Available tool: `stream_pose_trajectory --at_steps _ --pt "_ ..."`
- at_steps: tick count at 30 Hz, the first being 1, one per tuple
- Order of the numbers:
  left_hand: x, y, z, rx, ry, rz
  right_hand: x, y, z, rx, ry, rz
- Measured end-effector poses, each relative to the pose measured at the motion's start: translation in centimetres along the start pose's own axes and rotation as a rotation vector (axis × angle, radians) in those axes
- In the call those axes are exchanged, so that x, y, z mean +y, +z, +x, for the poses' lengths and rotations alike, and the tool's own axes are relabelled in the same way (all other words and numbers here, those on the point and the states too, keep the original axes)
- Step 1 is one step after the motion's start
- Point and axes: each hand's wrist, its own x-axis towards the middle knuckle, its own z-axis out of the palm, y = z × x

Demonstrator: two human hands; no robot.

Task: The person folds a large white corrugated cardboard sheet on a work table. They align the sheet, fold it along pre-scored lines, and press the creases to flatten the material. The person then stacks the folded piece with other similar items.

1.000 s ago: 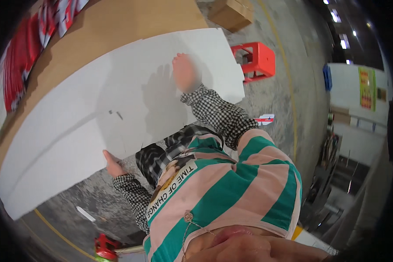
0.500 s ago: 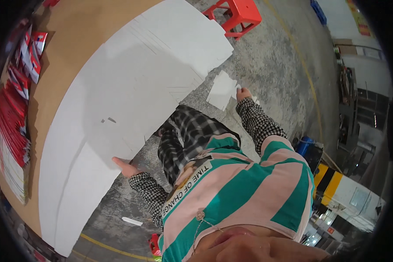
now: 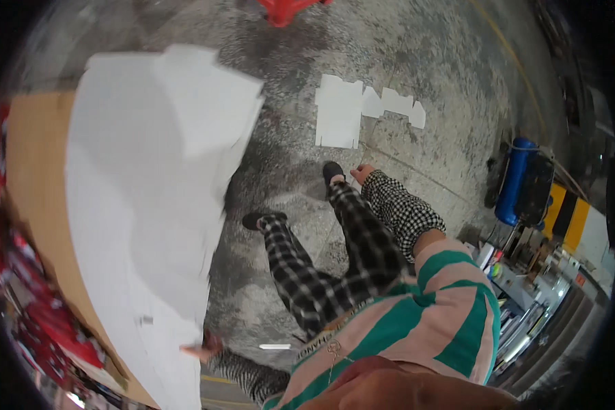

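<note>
A large white sheet stack point(image 3: 150, 184), perhaps card, lies over a brown board point(image 3: 37, 157) on my left, its right edge uneven. My left hand point(image 3: 201, 348) is at this edge near the bottom, blurred, its fingers stretched out along the white surface and apparently holding nothing. My right hand point(image 3: 363, 172) hangs over the floor in front of me with its fingers curled in. A pale sliver shows by its fingertips, too small to name. Beyond this hand, flat white cut-out pieces point(image 3: 339, 113) with notched edges lie on the floor.
A red plastic stool point(image 3: 280, 10) stands at the far edge. On the right are a blue cylinder point(image 3: 516, 181) and a yellow-and-black striped panel point(image 3: 566, 219). Red packages point(image 3: 34, 301) lie blurred at the far left. A white strip point(image 3: 275, 346) rests on the floor near me.
My view has turned and shifted, so the white stack sits further left and more floor shows. My right hand now appears nearer my foot, apart from the cut-out pieces. The left hand stays by the stack's edge.
</note>
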Motion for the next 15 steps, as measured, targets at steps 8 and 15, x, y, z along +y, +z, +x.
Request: stream_pose_trajectory --at_steps 8,15 --pt "0.3 4.7 0.5 0.210 0.179 0.079 4.3 4.6 32.2 0.285 -0.020 0.161" --pt "4.9 15.4 1.5 0.210 0.318 0.192 7.2 6.9 44.4 0.308 0.390 0.314"
